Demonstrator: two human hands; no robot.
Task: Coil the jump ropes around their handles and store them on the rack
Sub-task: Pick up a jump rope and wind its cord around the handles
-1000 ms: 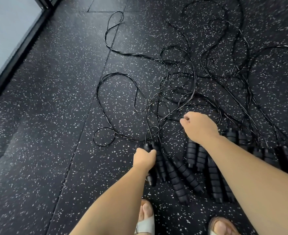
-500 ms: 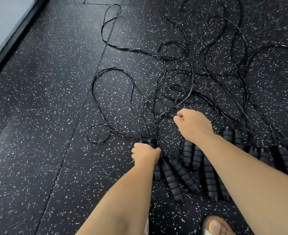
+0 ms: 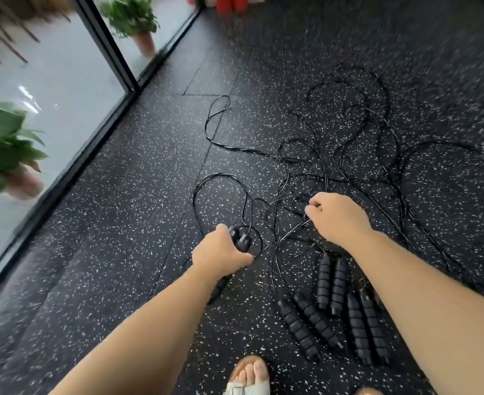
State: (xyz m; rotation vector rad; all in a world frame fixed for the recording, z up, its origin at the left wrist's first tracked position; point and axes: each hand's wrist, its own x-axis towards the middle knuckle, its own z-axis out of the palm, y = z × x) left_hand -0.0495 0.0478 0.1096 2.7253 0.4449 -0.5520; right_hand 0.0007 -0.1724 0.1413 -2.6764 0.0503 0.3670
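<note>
Several black jump ropes lie tangled on the speckled black floor, their thin cords point(image 3: 300, 166) looping out ahead of me. My left hand point(image 3: 221, 252) grips a pair of black ribbed handles point(image 3: 239, 238), lifted off the floor with their tops sticking out above my fist. My right hand point(image 3: 335, 218) pinches a cord at the edge of the tangle. Several more ribbed handles point(image 3: 332, 286) lie side by side on the floor under my right forearm. No rack is in view.
A glass wall with a black frame point(image 3: 112, 61) runs along the left, with potted plants point(image 3: 4, 149) behind it. Red objects point(image 3: 232, 2) stand at the far end. My sandalled foot point(image 3: 249, 374) is at the bottom edge.
My left hand has lifted its pair of handles off the floor. My right hand has risen with a cord. The view has tilted up, showing the glass wall and plants.
</note>
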